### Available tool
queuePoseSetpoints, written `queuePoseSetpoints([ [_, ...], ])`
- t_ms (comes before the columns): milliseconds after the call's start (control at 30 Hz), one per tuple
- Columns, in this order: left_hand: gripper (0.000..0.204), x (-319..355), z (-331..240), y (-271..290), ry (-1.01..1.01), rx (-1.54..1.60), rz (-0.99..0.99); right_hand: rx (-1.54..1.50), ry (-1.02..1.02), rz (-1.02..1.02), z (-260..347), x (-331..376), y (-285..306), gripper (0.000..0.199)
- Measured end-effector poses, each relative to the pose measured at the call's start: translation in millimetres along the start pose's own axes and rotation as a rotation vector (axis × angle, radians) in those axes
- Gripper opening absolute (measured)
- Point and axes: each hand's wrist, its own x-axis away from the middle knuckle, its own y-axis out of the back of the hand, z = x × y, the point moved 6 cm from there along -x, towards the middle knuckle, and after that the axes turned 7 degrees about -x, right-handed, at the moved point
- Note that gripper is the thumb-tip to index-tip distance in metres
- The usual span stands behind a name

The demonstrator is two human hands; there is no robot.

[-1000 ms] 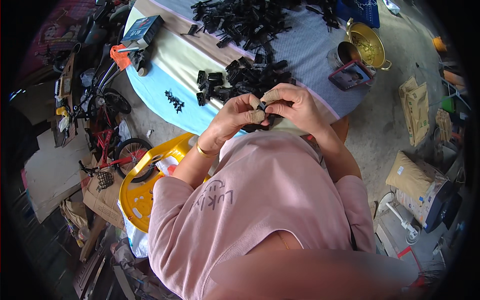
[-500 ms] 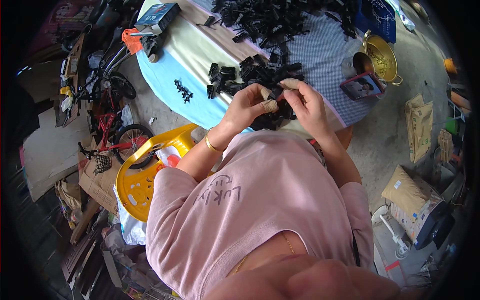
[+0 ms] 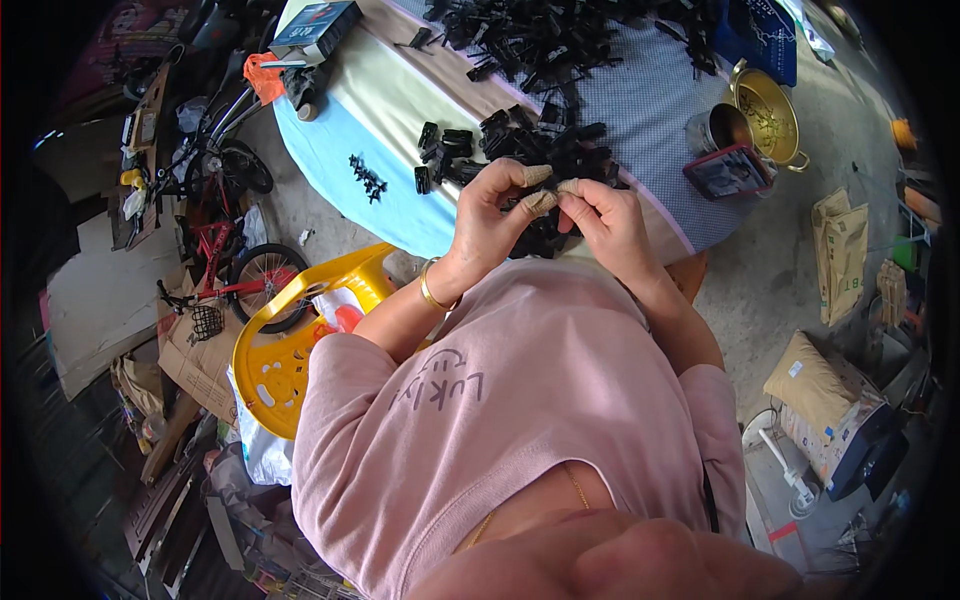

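- a small black plastic piece (image 3: 549,187), mostly hidden, sits between facing fingertips at the near side of the table (image 3: 390,110).
- left hand (image 3: 488,222): fingers seem pinched on it; right hand (image 3: 610,225): thumb and forefinger meet beside it, grip too hidden to tell.
- tan wrappings (image 3: 538,176) could dull touch, so it might slip into the near heap (image 3: 575,155) of lookalikes.

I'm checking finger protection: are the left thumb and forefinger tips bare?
No, the left hand wears tan covers on both.
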Motion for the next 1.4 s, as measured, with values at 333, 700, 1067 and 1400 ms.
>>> queuePoseSetpoints([
  [333,0.024,-7,-12,8,-0.282,-0.582,-0.064,-0.161,-0.243,0.207,-52,-18,-8,0.017],
  [700,0.035,-22,24,8,-0.218,-0.954,0.003,0.845,-0.212,-0.223,-127,-148,67,0.041],
  [1067,0.032,-34,50,26,0.111,-0.272,0.040,0.897,-0.356,-0.159,-145,-136,99,0.028],
  [1400,0.062,-31,45,-7,0.642,0.682,0.665,0.470,0.576,0.155,10,-40,21,0.016],
])
